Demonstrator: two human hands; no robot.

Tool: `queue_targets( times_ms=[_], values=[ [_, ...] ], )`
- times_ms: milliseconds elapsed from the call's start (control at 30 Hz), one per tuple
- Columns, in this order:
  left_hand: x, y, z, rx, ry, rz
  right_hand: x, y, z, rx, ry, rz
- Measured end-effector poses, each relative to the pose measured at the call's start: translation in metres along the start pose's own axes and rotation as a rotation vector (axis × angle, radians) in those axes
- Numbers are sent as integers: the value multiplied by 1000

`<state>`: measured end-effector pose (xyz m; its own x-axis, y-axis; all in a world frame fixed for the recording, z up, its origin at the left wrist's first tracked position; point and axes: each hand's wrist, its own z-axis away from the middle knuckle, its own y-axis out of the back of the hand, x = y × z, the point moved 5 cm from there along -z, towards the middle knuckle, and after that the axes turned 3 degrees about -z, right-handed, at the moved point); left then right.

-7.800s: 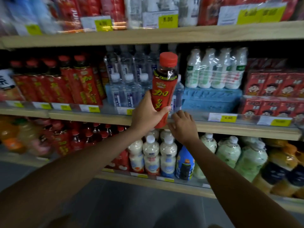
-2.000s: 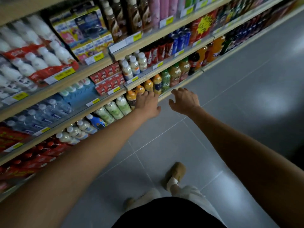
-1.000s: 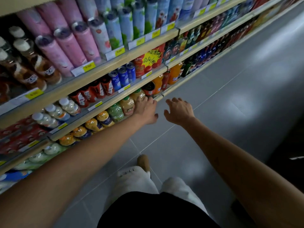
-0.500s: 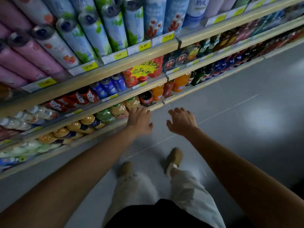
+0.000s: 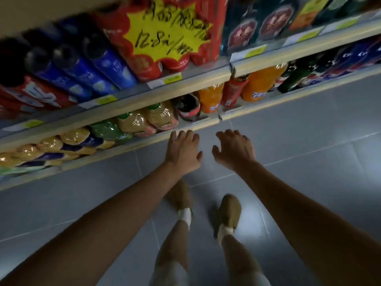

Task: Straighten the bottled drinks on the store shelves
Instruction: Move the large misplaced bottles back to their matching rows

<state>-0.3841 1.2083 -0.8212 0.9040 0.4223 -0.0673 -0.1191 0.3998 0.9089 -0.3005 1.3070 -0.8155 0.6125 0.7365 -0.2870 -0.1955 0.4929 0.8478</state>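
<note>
My left hand (image 5: 182,150) and my right hand (image 5: 234,149) are stretched out side by side, fingers spread, both holding nothing. They hover just in front of the edge of the bottom shelf (image 5: 198,126). Right behind that edge stands a dark cola bottle (image 5: 188,107) with a red label, beside an orange soda bottle (image 5: 211,97), a red bottle (image 5: 234,90) and a larger orange bottle (image 5: 260,81). To the left lie tan juice bottles (image 5: 148,119) and a green one (image 5: 108,130). The picture is blurred by motion.
The shelf above holds blue cans (image 5: 103,67), red multipacks with a yellow starburst price sign (image 5: 165,32) and dark packs (image 5: 259,27). Dark green and blue bottles (image 5: 329,65) run off to the right. Grey tiled floor (image 5: 309,157) lies below, with my brown shoes (image 5: 227,213) on it.
I have walked right along the aisle and come closer to the low shelves. Both empty hands have dropped toward the bottom shelf edge by the cola and orange bottles.
</note>
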Motion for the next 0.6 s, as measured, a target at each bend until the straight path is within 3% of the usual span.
queue_targets(
  times_ms=[200,367,600],
  values=[
    [-31,-88,-66,109,93,30,20,-84,-79,118,35,18],
    [-56,-123,-101,305,140,9,34,-110,-134,265,97,47],
    [-85,-145,-114,652,260,217,37,-127,-183,431,224,41]
  ],
)
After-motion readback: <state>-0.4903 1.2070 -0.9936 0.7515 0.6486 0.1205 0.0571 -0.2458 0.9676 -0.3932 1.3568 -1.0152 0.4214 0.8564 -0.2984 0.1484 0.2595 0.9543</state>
